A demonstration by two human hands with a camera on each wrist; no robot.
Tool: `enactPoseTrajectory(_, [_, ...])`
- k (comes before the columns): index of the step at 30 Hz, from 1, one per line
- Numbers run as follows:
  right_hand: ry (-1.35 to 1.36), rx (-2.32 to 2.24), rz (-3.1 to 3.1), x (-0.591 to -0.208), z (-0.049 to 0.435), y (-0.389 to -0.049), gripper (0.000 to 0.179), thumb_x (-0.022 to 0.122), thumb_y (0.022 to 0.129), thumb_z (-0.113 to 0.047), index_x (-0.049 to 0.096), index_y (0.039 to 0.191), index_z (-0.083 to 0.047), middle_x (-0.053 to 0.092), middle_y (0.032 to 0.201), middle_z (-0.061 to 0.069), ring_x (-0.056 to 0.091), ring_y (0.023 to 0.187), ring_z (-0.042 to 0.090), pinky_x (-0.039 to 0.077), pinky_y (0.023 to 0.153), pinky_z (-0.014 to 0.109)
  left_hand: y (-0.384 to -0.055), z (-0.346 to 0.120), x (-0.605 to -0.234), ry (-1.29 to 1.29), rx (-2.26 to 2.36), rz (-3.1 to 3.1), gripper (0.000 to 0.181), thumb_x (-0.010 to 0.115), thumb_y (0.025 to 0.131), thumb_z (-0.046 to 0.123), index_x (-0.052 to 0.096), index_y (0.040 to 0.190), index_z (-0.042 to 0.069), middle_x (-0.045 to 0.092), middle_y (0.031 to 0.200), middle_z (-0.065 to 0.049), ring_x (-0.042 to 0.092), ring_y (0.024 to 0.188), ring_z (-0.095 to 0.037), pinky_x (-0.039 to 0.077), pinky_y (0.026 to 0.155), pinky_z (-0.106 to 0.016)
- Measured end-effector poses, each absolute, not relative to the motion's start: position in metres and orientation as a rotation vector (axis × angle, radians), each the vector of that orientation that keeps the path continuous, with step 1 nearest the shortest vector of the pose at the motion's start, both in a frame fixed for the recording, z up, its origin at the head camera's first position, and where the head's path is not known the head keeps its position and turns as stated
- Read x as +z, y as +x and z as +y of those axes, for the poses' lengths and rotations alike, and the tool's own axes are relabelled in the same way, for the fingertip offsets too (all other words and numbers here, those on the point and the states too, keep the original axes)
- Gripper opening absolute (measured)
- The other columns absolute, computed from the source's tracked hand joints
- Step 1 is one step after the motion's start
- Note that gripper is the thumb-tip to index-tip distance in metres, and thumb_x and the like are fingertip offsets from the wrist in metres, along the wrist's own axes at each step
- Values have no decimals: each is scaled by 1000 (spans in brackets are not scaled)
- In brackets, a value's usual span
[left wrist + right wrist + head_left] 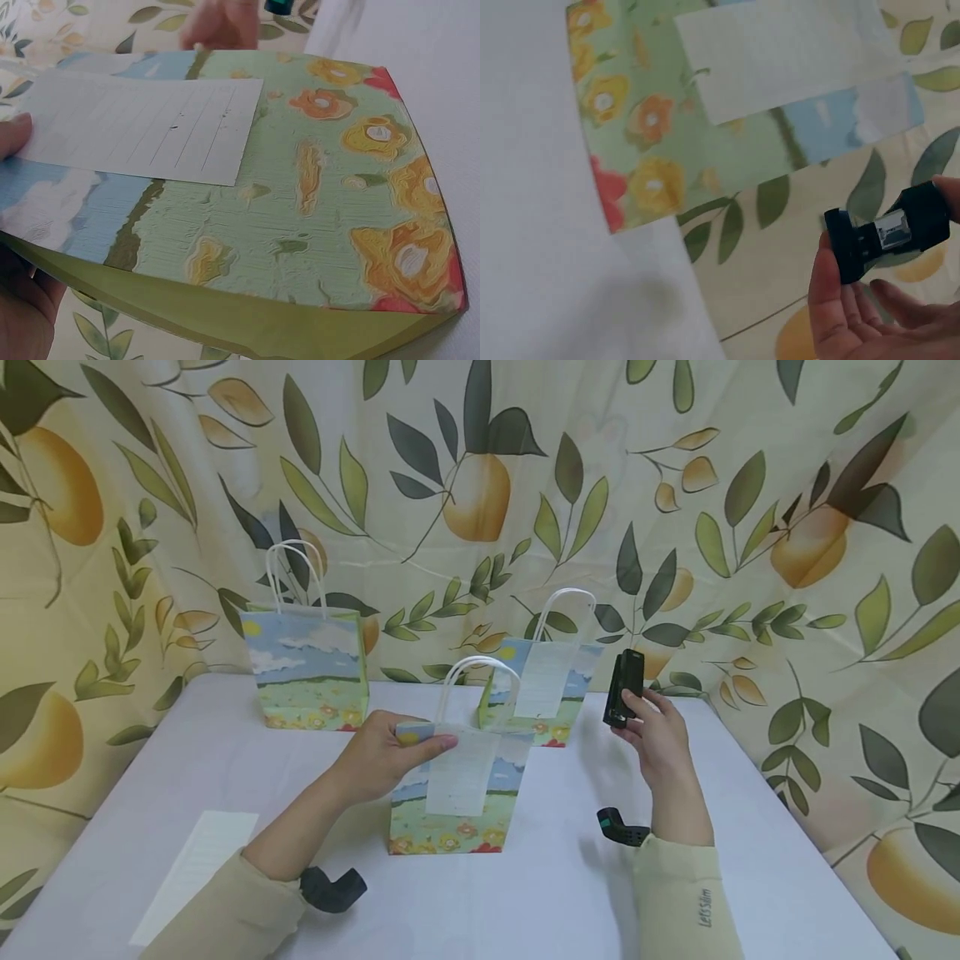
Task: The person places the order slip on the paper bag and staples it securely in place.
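My left hand [375, 756] grips a small paper gift bag [450, 839] by its upper left side, thumb on the front and fingers behind. The bag is printed with sky, meadow and flowers and has white handles. A white lined paper slip [150, 127] lies against its front, reaching up to the top edge near the thumb. To the right, my right hand [660, 727] holds a black stapler [624, 689] between thumb and fingers, raised above the table. In the right wrist view the stapler [889, 229] shows its metal part, its two arms apart, beside the bag.
A matching bag [307, 668] stands at the back left. Another bag [570, 710], with a slip on its front, stands behind the held one. A loose paper strip [198, 868] lies at the left on the white table [555, 902]. A leaf-patterned curtain [420, 585] hangs behind.
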State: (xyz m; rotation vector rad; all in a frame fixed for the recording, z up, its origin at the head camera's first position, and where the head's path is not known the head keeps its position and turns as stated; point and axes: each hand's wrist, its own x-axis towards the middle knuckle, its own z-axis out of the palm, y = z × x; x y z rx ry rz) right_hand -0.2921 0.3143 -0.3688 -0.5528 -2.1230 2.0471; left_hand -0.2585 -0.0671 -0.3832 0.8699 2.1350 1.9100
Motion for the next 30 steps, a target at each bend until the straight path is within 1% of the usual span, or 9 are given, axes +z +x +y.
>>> enactPoseTrajectory(3, [-430, 2071, -2021, -358, 309, -285, 75, 65, 103, -29, 24, 165, -15, 49, 140, 6, 63, 109, 13, 58, 87, 19, -259, -67, -384, 873, 1907, 2133, 18, 73, 99, 23, 80, 97, 6, 81, 105, -8, 79, 92, -22, 64, 77, -37])
enactPoseTrajectory(5, [-325, 2091, -1960, -351, 305, -279, 74, 68, 102, -23, 28, 163, -14, 52, 129, 1, 65, 106, 11, 59, 86, 20, -260, -67, -384, 880, 1905, 2137, 18, 73, 99, 22, 80, 97, 5, 81, 105, -9, 79, 92, -22, 64, 77, -37])
enactPoseTrajectory(7, [-218, 2097, -1918, -345, 301, -275, 72, 70, 100, -18, 32, 161, -12, 53, 124, 1, 67, 106, 10, 60, 86, 22, -260, -66, -383, 886, 1902, 2144, 19, 73, 99, 22, 80, 97, 5, 81, 105, -10, 79, 93, -22, 64, 77, -36])
enactPoseTrajectory(11, [-40, 2104, -1862, -336, 291, -268, 67, 72, 98, -11, 40, 157, -11, 51, 125, 3, 66, 110, 13, 61, 88, 25, -260, -66, -383, 881, 1899, 2147, 20, 73, 99, 22, 79, 91, 4, 81, 104, -9, 79, 92, -22, 63, 76, -35])
enactPoseTrajectory(14, [53, 2078, -1852, -331, 283, -262, 65, 72, 96, -6, 43, 154, -9, 50, 128, 3, 63, 114, 16, 58, 92, 23, -259, -67, -383, 879, 1897, 2153, 22, 73, 99, 22, 78, 88, 4, 81, 102, -9, 79, 91, -23, 63, 76, -34])
enactPoseTrajectory(18, [171, 2005, -1873, -324, 271, -254, 60, 70, 97, -2, 45, 151, -9, 50, 130, 4, 59, 117, 19, 54, 99, 19, -259, -67, -382, 870, 1892, 2160, 21, 73, 99, 22, 79, 90, 5, 81, 103, -9, 79, 91, -22, 63, 76, -34])
enactPoseTrajectory(22, [283, 1972, -1868, -316, 260, -246, 59, 66, 96, 4, 45, 150, -9, 52, 133, 7, 61, 120, 23, 53, 102, 21, -258, -67, -381, 862, 1889, 2159, 21, 73, 99, 23, 79, 92, 5, 81, 104, -9, 79, 92, -22, 63, 77, -35])
enactPoseTrajectory(26, [385, 1950, -1840, -308, 249, -237, 62, 64, 93, 13, 48, 149, -9, 54, 133, 10, 63, 120, 24, 56, 100, 25, -257, -67, -381, 868, 1889, 2159, 19, 73, 99, 22, 80, 96, 5, 81, 105, -9, 79, 93, -22, 63, 79, -35])
enactPoseTrajectory(30, [585, 1943, -1792, -304, 239, -229, 67, 64, 86, 21, 51, 146, -6, 59, 131, 10, 62, 119, 25, 58, 98, 28, -258, -66, -381, 880, 1891, 2160, 18, 73, 99, 22, 80, 99, 5, 80, 107, -10, 79, 94, -22, 64, 80, -36])
